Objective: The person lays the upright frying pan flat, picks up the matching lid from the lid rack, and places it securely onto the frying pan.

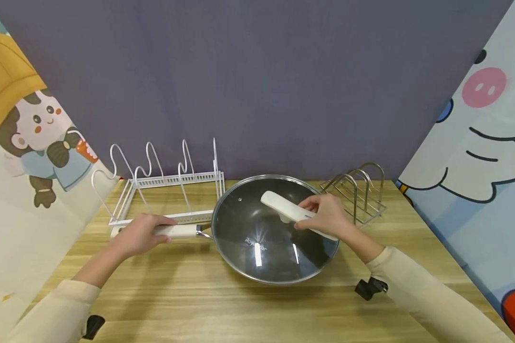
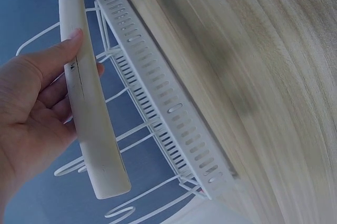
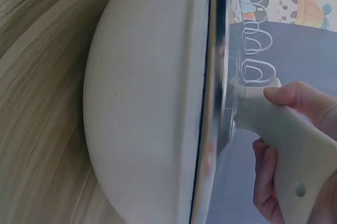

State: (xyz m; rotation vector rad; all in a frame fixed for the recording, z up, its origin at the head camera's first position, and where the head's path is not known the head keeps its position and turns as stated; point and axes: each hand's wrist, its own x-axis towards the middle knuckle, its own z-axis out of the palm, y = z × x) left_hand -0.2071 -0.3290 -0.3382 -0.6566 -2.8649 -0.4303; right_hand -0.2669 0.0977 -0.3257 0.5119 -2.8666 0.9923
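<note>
A wok [image 3: 142, 98] with a white outer side stands in the middle of the wooden table, a glass lid [image 1: 249, 224] with a metal rim lying over it. My left hand [image 1: 143, 234] grips the wok's long cream handle [image 2: 92, 113], thumb on one side and fingers behind it. With my right hand [image 1: 326, 215] I pinch the lid's long white handle [image 1: 283, 206] between thumb and fingers. In the right wrist view that lid handle [image 3: 287, 140] rises from the glass, and the lid's rim sits right at the wok's rim.
Behind the left hand stands a white wire rack [image 1: 197, 216] with tall curved dividers. A smaller metal rack [image 1: 371, 209] with looped dividers is at the back right, partly behind the lid. A grey-purple panel [image 1: 257, 85] closes off the back of the wooden table [image 1: 189, 305].
</note>
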